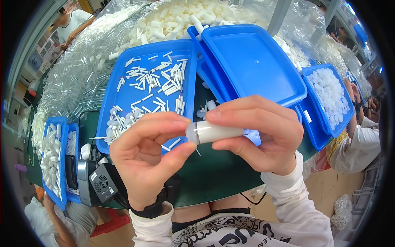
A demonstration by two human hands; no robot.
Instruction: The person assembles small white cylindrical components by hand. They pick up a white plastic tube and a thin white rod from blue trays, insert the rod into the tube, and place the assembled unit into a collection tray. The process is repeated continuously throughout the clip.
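Observation:
In front of my chest I hold a white plastic tube [224,133] nearly level in both hands. Its left end has a clear glossy section and a pale, translucent cap. My left hand [144,154] pinches that capped end between thumb and fingertips. Around the tube's body, the thumb and fingers of my right hand [265,133] are closed. A bluish translucent piece [252,136] shows at the tube's right end, partly hidden by the right hand. Just behind the hands lies a blue tray [119,94] with many short white sticks [166,80] and small round-headed parts [119,127].
Stacked blue trays [255,61] stand at back right, beside one of white pieces [329,92]. White tubes [51,158] fill a tray at left, near a grey boxy device [101,183]. Clear plastic tubes [70,86] and white cylinders [181,20] are heaped behind. Other people sit nearby.

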